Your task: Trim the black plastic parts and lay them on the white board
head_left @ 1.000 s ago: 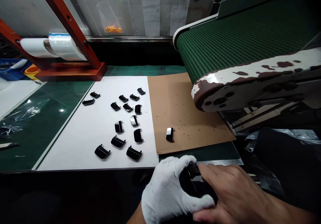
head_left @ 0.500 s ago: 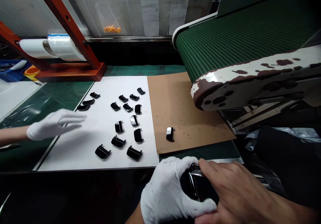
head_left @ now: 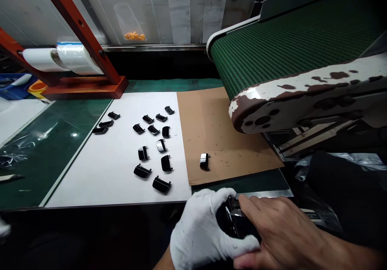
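the co-worker's gloved hand that stretched over the white sheet half a second ago is gone, and so is the black part that lay at the near left of the cluster of black parts. the conveyor and cardboard sheet look unchanged. at the counter's near edge the white-gloved left hand curls its fingers tight round a glossy black part. the bare right hand lays its fingers on top; whether they grip i cannot tell. the part sits between both hands.
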